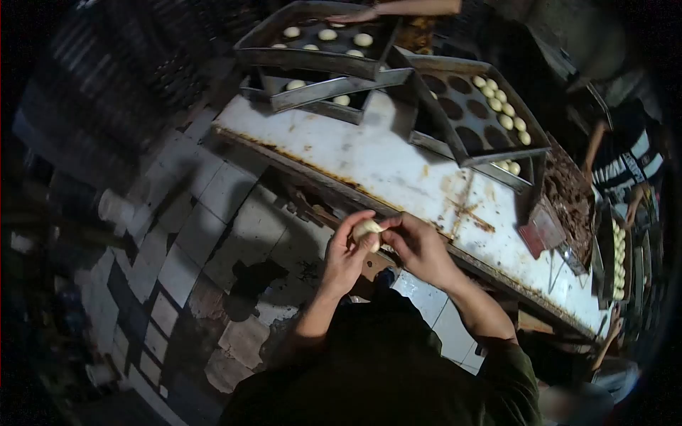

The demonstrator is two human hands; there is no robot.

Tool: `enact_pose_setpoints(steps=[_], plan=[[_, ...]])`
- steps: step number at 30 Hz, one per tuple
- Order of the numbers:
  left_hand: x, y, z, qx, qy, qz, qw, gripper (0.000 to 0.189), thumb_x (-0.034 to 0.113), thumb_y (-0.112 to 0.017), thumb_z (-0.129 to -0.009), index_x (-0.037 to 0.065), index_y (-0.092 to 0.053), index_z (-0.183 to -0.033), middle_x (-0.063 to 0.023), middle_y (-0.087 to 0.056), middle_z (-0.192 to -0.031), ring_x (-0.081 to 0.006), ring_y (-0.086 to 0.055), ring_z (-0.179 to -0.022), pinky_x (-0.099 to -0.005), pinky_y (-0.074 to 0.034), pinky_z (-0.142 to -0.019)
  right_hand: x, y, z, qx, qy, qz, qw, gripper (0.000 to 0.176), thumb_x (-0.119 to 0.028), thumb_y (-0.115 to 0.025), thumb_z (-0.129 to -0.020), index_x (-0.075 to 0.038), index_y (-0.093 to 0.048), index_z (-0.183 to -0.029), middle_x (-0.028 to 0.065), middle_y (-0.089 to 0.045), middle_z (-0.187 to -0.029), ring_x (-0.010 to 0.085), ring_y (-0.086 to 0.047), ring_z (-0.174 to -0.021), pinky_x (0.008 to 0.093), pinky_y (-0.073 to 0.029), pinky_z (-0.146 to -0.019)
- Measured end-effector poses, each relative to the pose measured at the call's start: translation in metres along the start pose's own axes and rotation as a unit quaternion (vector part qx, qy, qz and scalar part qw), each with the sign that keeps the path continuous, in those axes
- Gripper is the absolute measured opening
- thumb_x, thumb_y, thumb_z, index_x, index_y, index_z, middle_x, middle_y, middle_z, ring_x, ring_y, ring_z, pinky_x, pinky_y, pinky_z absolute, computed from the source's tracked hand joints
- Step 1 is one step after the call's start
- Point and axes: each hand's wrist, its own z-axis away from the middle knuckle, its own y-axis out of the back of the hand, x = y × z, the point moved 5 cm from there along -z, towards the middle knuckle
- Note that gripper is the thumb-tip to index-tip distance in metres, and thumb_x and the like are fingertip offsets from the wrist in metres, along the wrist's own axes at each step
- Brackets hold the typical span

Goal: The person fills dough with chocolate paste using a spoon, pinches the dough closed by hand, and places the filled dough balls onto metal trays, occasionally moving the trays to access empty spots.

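A piece of pale dough [367, 228] is between my two hands, in front of the table's near edge. My left hand [344, 254] has its fingers curled round the dough, which rests against the thumb and fingertips. Thumb and forefinger of my right hand [420, 248] pinch the dough's right side, where it is drawn to a small point. The underside of the dough is partly hidden by my left thumb.
A white-topped table [341, 145] with worn edges stands ahead. Stacked trays [305, 58] hold dough balls; another tray [465, 153] has dough balls and dark round marks. Right are brown filling [572, 192], a red scraper [541, 231] and other people's arms. A person's hand [355, 15] reaches over the left stack.
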Motion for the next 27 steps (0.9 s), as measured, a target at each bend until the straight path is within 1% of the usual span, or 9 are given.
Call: enact_pose_setpoints(steps=[1, 4, 11, 16, 19, 21, 23, 25, 27], plan=[[0.003, 0.011, -0.003, 0.07, -0.013, 0.067, 0.995, 0.032, 0.015, -0.055, -0.089, 0.007, -0.047, -0.119, -0.0018, -0.053, -0.1, -0.0093, -0.051, -0.09, -0.0222, -0.044, -0.078, -0.023, -0.012, -0.004, 0.038, 0.144, 0.083, 0.985, 0.022, -0.005, -0.063, -0.078, 0.0, -0.056, -0.098, 0.0169, -0.054, -0.097, 0.0319, -0.055, -0.084, 0.0354, -0.045, -0.074], [0.011, 0.03, -0.007, 0.09, 0.022, 0.205, 0.974, 0.028, 0.014, -0.054, -0.09, 0.011, -0.048, -0.116, -0.002, -0.055, -0.092, -0.0097, -0.053, -0.082, -0.0226, -0.045, -0.072, -0.045, -0.042, -0.013, 0.092, 0.288, 0.279, 0.912, 0.022, -0.006, -0.068, -0.074, 0.001, -0.056, -0.091, 0.0168, -0.051, -0.094, 0.0293, -0.047, -0.072, 0.0373, -0.043, -0.068], [0.037, 0.057, -0.041, 0.043, -0.095, -0.01, 0.995, 0.03, 0.011, -0.05, -0.091, 0.005, -0.047, -0.121, -0.007, -0.056, -0.11, -0.0119, -0.053, -0.094, -0.0273, -0.046, -0.08, -0.003, -0.056, -0.09, 0.008, -0.038, -0.143, 0.989, 0.012, -0.006, -0.061, -0.082, 0.002, -0.054, -0.089, 0.0099, -0.052, -0.077, 0.0164, -0.053, -0.064, 0.0267, -0.043, -0.057], [0.044, 0.101, -0.102, 0.176, -0.025, 0.149, 0.973, 0.023, 0.012, -0.054, -0.09, 0.004, -0.051, -0.11, -0.0086, -0.057, -0.106, -0.012, -0.054, -0.092, -0.0263, -0.046, -0.077, -0.025, -0.065, -0.129, 0.123, 0.284, 0.146, 0.94, 0.025, -0.005, -0.07, -0.071, 0.001, -0.061, -0.094, 0.0155, -0.051, -0.095, 0.0274, -0.051, -0.084, 0.0346, -0.044, -0.068], [0.051, 0.1, -0.129, 0.122, 0.009, 0.178, 0.976, 0.015, 0.01, -0.053, -0.09, 0.002, -0.055, -0.103, -0.0106, -0.055, -0.112, -0.0134, -0.053, -0.098, -0.0276, -0.044, -0.084, -0.017, -0.048, -0.173, 0.148, 0.255, 0.059, 0.954, 0.018, -0.004, -0.069, -0.073, 0.001, -0.057, -0.086, 0.0142, -0.053, -0.09, 0.0251, -0.052, -0.077, 0.0322, -0.044, -0.066], [0.078, 0.086, -0.144, -0.008, -0.16, -0.031, 0.987, 0.017, 0.006, -0.051, -0.089, 0.001, -0.055, -0.105, -0.0134, -0.049, -0.122, -0.0159, -0.049, -0.108, -0.0293, -0.039, -0.091, 0.007, -0.043, -0.202, 0.126, 0.078, -0.196, 0.969, 0.015, -0.005, -0.064, -0.081, 0.0, -0.051, -0.086, 0.0065, -0.055, -0.082, 0.0111, -0.051, -0.067, 0.023, -0.043, -0.06], [0.088, 0.085, -0.156, -0.045, -0.171, -0.144, 0.974, 0.023, 0.003, -0.049, -0.089, 0.0, -0.053, -0.111, -0.0151, -0.044, -0.128, -0.0193, -0.045, -0.115, -0.0315, -0.036, -0.095, 0.019, -0.042, -0.224, 0.055, -0.003, -0.275, 0.96, 0.009, -0.005, -0.06, -0.084, 0.001, -0.053, -0.085, 0.0042, -0.055, -0.082, 0.0084, -0.051, -0.068, 0.0219, -0.043, -0.06], [0.095, 0.096, -0.172, 0.051, -0.182, -0.184, 0.964, 0.032, 0.003, -0.048, -0.089, 0.001, -0.046, -0.121, -0.0157, -0.046, -0.126, -0.0215, -0.046, -0.115, -0.0318, -0.039, -0.094, 0.016, -0.048, -0.233, 0.059, 0.022, -0.256, 0.965, 0.007, -0.005, -0.059, -0.084, 0.001, -0.058, -0.087, 0.0072, -0.055, -0.081, 0.0126, -0.053, -0.069, 0.0236, -0.043, -0.061], [0.095, 0.111, -0.19, 0.122, -0.169, -0.011, 0.978, 0.036, 0.007, -0.046, -0.091, 0.005, -0.036, -0.126, -0.0161, -0.05, -0.121, -0.0203, -0.052, -0.105, -0.0301, -0.045, -0.088, -0.013, -0.05, -0.232, 0.148, 0.248, -0.015, 0.957, 0.018, -0.006, -0.068, -0.074, -0.001, -0.063, -0.091, 0.013, -0.054, -0.092, 0.0243, -0.052, -0.081, 0.0325, -0.043, -0.065]])
